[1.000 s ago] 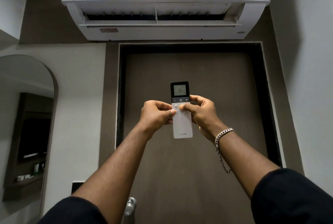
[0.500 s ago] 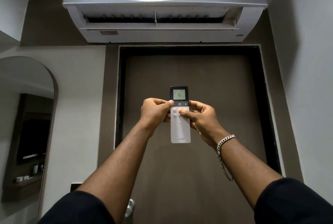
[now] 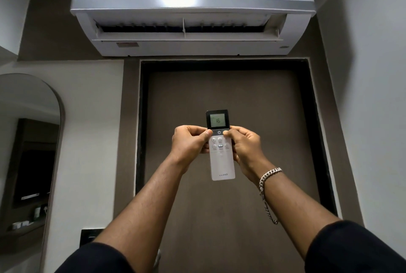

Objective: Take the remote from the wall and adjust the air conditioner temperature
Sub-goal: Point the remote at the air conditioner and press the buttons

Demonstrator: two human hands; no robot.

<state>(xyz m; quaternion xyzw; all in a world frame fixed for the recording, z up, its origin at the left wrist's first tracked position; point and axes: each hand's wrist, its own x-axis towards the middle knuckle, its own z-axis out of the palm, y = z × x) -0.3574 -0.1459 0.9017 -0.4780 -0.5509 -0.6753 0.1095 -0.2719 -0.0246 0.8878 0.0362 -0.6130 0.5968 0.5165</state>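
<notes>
A white remote [image 3: 222,163] with a black top and a lit screen reading 16 is held upright in front of me, pointed up at the air conditioner [image 3: 191,4]. My left hand [image 3: 189,143] grips its left side, thumb on the dark button strip left of the power button. My right hand [image 3: 243,143] grips the right side, thumb on the same strip at the right. The white air conditioner hangs above the door, its flap open, and shows 16 on its front.
A dark brown door [image 3: 230,97] in a black frame fills the wall ahead, its handle [image 3: 157,259] low between my arms. An arched mirror [image 3: 28,152] is at the left, a black wall plate [image 3: 90,236] beside the door, and a white wall [image 3: 373,97] at the right.
Both thumbs moved up from the round buttons to the strip beside the power button. The remote sank lower in view as the camera tilted up, and 16 appeared on the air conditioner's front.
</notes>
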